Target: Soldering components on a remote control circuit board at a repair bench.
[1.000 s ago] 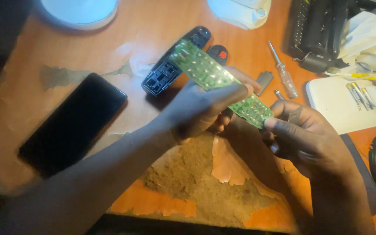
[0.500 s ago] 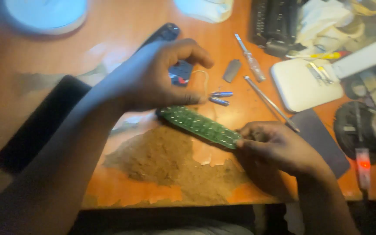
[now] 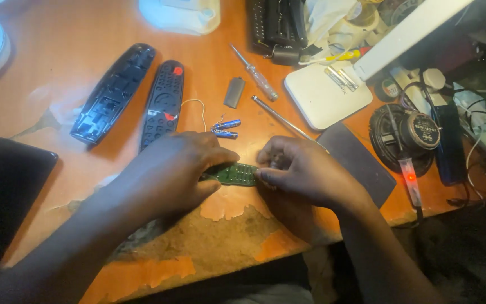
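We press the green board (image 3: 236, 174) flat on the bench (image 3: 209, 101) between our hands, left hand (image 3: 178, 171) curled over its near end and right hand (image 3: 305, 171) pinching the other, so it stays put, with the batteries (image 3: 225, 129) and remote shells (image 3: 164, 104) parked just beyond our fingers.

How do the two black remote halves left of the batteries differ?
The left shell lies hollow side up, showing bare inner compartments; the right shell shows rows of button openings and red buttons. The left shell is tilted more; the right lies nearer the left hand. Both are long, black and untouched.
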